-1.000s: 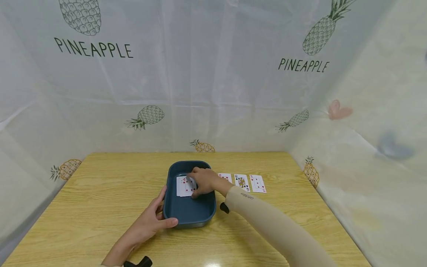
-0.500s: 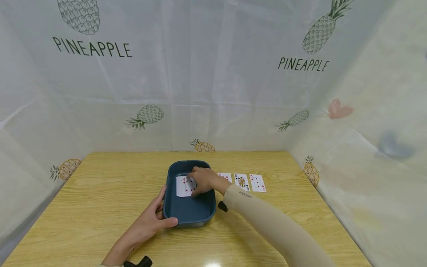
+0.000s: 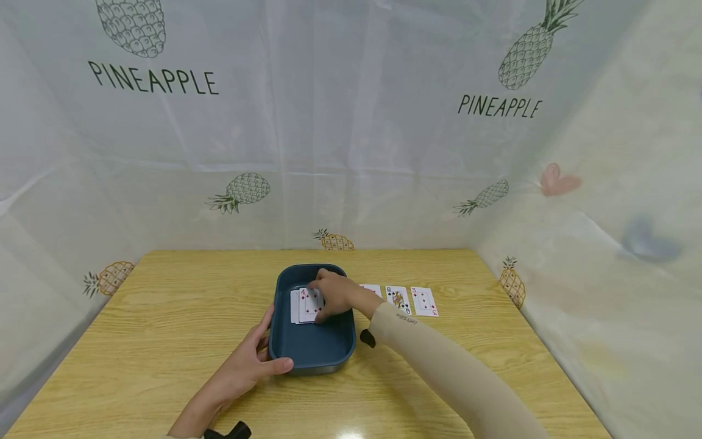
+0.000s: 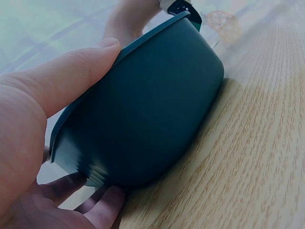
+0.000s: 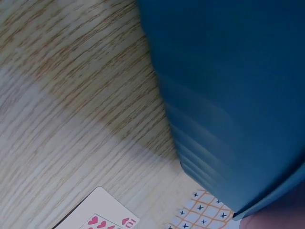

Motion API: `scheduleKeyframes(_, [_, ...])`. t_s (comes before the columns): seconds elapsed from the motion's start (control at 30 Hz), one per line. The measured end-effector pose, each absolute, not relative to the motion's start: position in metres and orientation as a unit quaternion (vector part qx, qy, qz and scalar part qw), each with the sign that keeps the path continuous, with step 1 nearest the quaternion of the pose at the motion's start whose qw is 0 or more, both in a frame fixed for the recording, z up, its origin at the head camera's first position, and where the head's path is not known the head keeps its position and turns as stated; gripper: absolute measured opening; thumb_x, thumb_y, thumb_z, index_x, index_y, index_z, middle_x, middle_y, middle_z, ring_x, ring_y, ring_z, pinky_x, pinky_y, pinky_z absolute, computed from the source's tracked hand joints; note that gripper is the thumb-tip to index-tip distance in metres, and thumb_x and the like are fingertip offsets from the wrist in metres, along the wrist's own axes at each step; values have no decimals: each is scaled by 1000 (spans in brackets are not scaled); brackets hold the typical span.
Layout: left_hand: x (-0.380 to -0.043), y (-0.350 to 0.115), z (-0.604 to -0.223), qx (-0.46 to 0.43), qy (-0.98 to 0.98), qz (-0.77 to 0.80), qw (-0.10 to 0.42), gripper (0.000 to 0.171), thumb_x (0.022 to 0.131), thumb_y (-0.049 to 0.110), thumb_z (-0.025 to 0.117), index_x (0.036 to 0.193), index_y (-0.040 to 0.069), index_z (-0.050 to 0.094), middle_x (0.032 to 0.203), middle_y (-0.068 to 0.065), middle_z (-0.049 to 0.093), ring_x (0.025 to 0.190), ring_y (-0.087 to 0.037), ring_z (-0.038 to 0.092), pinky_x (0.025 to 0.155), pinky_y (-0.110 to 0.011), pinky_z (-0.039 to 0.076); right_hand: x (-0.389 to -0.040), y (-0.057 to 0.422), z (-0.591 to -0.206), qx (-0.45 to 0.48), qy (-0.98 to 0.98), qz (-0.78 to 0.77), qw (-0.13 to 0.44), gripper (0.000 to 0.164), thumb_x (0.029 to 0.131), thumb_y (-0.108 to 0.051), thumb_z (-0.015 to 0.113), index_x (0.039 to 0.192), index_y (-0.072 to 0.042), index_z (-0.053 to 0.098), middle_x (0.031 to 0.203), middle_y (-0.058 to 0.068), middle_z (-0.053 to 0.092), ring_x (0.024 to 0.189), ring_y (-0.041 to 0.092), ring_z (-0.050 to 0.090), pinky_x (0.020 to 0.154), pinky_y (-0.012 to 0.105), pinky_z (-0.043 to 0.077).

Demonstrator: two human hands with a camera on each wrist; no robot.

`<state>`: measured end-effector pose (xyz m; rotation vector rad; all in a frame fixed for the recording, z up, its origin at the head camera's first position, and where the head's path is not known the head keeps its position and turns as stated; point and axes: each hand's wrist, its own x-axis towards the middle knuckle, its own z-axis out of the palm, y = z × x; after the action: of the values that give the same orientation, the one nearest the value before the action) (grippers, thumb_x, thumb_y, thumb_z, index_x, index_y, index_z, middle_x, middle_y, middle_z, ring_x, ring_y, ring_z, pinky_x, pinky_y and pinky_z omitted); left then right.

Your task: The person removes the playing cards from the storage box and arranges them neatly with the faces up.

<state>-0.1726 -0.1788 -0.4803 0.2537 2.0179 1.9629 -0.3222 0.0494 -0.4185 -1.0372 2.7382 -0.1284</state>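
A dark blue rectangular tray rests on the wooden table. My left hand grips its near left corner; in the left wrist view the thumb lies along the rim and the fingers curl beneath the outer wall. Inside the tray is a small pile of playing cards. Over it, my right hand pinches a four of diamonds playing card between thumb and fingers, at its far and near edges. The right wrist view shows mostly the tray's outer wall.
Right of the tray lie three face-up playing cards in a row: a ten of hearts, partly behind my right wrist, a black-suited queen and a three of diamonds. A pineapple-printed cloth stands behind the table.
The four of diamonds has risen slightly from the pile in my right hand, and more of its face shows. My left hand and the tray have not moved.
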Motion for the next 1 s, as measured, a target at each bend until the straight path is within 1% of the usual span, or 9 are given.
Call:
scheduleKeyframes(0.2, [-174, -178, -480, 84, 703, 687, 160, 113, 97, 14, 80, 172, 27, -4, 169, -29, 17, 142, -44, 53, 101, -35, 58, -324, 56, -414, -373, 917, -93, 109, 81, 83, -37, 93, 152, -11, 59, 136, 9, 55, 109, 17, 55, 96, 28, 52])
scheduleKeyframes(0.3, [-174, -178, -480, 82, 705, 686, 159, 114, 97, 15, 81, 172, 27, -4, 169, -30, 19, 141, -44, 54, 101, -35, 59, -326, 60, -413, -386, 910, -108, 103, 82, 83, -38, 93, 152, -11, 59, 136, 9, 55, 111, 17, 54, 98, 28, 51])
scheduleKeyframes(0.53, [-173, -176, -480, 77, 708, 685, 151, 114, 96, 15, 82, 173, 27, -2, 169, -29, 20, 138, -42, 57, 100, -36, 59, -326, 80, -396, -397, 901, -150, 93, 84, 83, -33, 94, 154, -10, 55, 138, 12, 53, 119, 24, 54, 103, 38, 52])
scheduleKeyframes(0.73, [-173, -175, -479, 64, 712, 684, 143, 116, 93, 16, 85, 173, 28, 2, 168, -29, 25, 134, -39, 61, 100, -39, 60, -323, 113, -377, -392, 898, -182, 84, 84, 84, -30, 93, 156, -10, 53, 142, 10, 52, 121, 24, 56, 104, 41, 52])
scheduleKeyframes(0.9, [-172, -176, -479, 70, 707, 688, 150, 117, 93, 14, 84, 173, 28, -1, 166, -30, 26, 134, -39, 61, 99, -36, 60, -318, 150, -364, -390, 897, -194, 72, 85, 84, -26, 93, 156, -8, 52, 140, 8, 52, 119, 22, 57, 101, 41, 53])
scheduleKeyframes(1.0, [-171, -177, -479, 75, 705, 689, 152, 117, 94, 13, 84, 173, 27, -2, 166, -30, 24, 134, -40, 60, 98, -34, 60, -316, 177, -362, -386, 896, -206, 71, 84, 84, -24, 93, 156, -7, 53, 139, 9, 52, 118, 24, 57, 99, 43, 54])
